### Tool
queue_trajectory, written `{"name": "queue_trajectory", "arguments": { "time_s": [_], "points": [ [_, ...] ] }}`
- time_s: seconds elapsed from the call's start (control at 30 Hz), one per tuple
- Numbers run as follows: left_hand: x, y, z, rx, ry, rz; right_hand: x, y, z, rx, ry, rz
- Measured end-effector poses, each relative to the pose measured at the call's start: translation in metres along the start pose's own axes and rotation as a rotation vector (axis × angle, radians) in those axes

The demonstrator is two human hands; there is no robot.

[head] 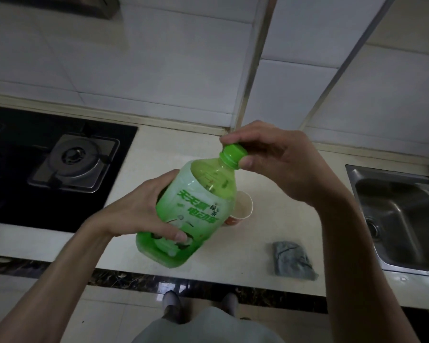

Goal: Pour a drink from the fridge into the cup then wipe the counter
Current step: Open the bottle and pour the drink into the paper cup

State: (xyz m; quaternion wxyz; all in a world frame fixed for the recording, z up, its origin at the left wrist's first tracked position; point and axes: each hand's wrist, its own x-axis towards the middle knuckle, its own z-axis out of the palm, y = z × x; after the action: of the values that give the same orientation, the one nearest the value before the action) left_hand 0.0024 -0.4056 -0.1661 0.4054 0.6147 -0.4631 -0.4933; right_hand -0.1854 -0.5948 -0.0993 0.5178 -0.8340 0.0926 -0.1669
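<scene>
Kitchen counter [164, 149], mid-frame: bottle out, cap on, pouring apparently not begun.
Left hand [139, 211] wraps the tilted green bottle [193, 214] at frame centre; right hand [280, 167] pinches its cap [234, 154]. The cup [244, 206] stands just behind, partly hidden. Opening, pouring and wiping look left to do; the cloth [292, 261] lies lower right, near the sink [401, 214].
</scene>
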Motion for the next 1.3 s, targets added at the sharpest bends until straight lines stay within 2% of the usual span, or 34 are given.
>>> {"name": "queue_trajectory", "arguments": {
  "time_s": [0.07, 0.2, 0.3, 0.37, 0.5, 0.57, 0.7, 0.87, 1.03, 1.1, 1.2, 1.23, 1.3],
  "points": [
    [-0.001, 0.004, 0.001, 0.012, 0.011, 0.012, 0.003, -0.006, 0.001, -0.112, 0.079, 0.027],
    [-0.001, 0.013, 0.005, 0.14, 0.105, 0.045, 0.009, -0.007, 0.023, -0.34, 0.366, 0.142],
    [-0.002, 0.014, 0.007, 0.156, 0.157, 0.043, 0.014, -0.002, 0.04, -0.433, 0.442, 0.143],
    [-0.004, 0.011, 0.008, 0.152, 0.19, 0.031, 0.014, -0.001, 0.045, -0.343, 0.379, 0.183],
    [-0.011, 0.001, 0.006, 0.142, 0.236, 0.008, 0.01, 0.004, 0.054, 0.128, 0.261, 0.154],
    [-0.014, -0.004, 0.004, 0.133, 0.262, -0.007, 0.007, 0.008, 0.058, 0.276, 0.24, 0.129],
    [-0.023, -0.013, 0.001, 0.13, 0.268, -0.022, 0.006, 0.012, 0.064, 0.199, 0.268, 0.168],
    [-0.027, -0.016, 0.003, 0.136, 0.202, 0.003, 0.014, 0.016, 0.081, -0.048, 0.486, 0.292],
    [-0.029, -0.017, 0.001, 0.145, 0.136, 0.02, 0.023, 0.005, 0.094, 0.16, 0.396, 0.268],
    [-0.029, -0.02, 0.004, 0.173, 0.217, 0.042, 0.027, 0.0, 0.101, 0.169, 0.503, 0.314],
    [-0.029, -0.023, 0.016, 0.405, 0.4, 0.063, 0.034, -0.001, 0.117, 0.064, 0.813, 0.408],
    [-0.03, -0.025, 0.019, 0.467, 0.433, 0.067, 0.036, -0.002, 0.12, 0.098, 0.849, 0.428],
    [-0.033, -0.024, 0.015, 0.466, 0.435, 0.077, 0.035, -0.005, 0.123, 0.174, 0.81, 0.423]
  ]
}}
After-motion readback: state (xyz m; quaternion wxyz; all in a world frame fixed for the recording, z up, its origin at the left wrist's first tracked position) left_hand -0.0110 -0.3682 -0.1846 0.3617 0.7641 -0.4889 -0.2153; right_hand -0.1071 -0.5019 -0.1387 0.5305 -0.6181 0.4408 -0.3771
